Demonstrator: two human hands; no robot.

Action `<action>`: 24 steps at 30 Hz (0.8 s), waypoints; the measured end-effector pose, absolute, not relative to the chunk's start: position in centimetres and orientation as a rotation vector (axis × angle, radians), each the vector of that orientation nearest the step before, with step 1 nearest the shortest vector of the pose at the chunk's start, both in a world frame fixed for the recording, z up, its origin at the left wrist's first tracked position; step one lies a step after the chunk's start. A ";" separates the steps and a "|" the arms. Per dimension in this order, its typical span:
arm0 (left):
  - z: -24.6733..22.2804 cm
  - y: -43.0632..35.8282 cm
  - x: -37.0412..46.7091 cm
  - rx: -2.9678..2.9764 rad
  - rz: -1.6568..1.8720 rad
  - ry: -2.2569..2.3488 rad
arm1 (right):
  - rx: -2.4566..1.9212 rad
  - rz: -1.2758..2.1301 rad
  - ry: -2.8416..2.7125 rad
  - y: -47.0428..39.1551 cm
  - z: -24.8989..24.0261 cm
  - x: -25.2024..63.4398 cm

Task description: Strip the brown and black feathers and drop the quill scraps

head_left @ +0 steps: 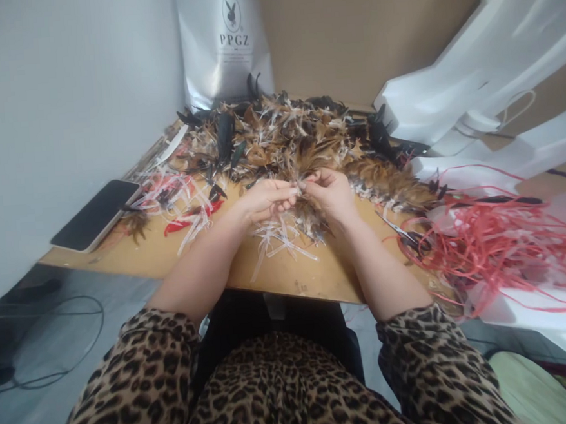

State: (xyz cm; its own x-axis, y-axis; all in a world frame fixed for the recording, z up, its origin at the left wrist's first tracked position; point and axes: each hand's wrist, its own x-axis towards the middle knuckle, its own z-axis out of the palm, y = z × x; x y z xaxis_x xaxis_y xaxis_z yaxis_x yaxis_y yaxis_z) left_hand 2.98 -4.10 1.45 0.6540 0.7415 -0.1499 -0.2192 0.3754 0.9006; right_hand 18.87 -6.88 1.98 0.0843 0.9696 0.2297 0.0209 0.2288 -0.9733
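Table (329, 281) carries a wide feather pile (268, 139), brown and black, along its back. Tangled red ribbon (503, 242) sits heaped at the right end. Phone (95, 215) lies at the left edge. Left hand (265, 200) and right hand (333, 195) are together, fingertips pinching the base of a brown feather tuft (307, 162), just in front of the pile. Pale strips (277, 233) lie below; scissors (401, 232) beside the ribbon.
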 end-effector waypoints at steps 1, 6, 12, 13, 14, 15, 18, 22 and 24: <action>1.7 -4.1 2.8 1.074 0.668 0.651 | -1.102 0.943 -1.271 -6.9 2.0 18.9; 2.3 -4.1 2.1 1.338 0.680 0.866 | -1.148 0.894 -1.317 -7.0 2.0 18.9; 1.5 -3.4 1.8 1.311 0.756 0.858 | -1.211 0.930 -1.275 -6.9 1.9 19.0; 1.4 -3.3 1.8 1.277 0.783 0.832 | -1.221 0.938 -1.259 -6.9 1.9 19.0; 1.3 -3.3 1.8 1.251 0.809 0.804 | -1.232 0.950 -1.243 -6.9 1.9 18.9; 1.3 -3.3 1.9 1.237 0.834 0.777 | -1.244 0.963 -1.227 -6.9 1.9 18.9; 1.3 -3.6 2.3 1.254 0.903 0.712 | -1.271 0.998 -1.182 -6.8 1.8 18.6; 1.1 -3.8 2.8 1.286 0.967 0.662 | -1.247 1.087 -1.101 -6.6 1.4 18.4; 0.9 -3.7 2.8 1.296 0.950 0.655 | -1.224 1.146 -1.061 -6.4 1.0 18.4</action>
State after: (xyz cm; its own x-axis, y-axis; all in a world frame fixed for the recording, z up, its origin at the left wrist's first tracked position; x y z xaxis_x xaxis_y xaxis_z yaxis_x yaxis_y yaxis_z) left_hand 2.80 -3.69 0.93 0.4855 0.8681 0.1034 -0.2117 0.0020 0.9773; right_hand 18.37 -6.42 1.01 0.1314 0.9913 -0.0095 -0.0667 -0.0008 -0.9978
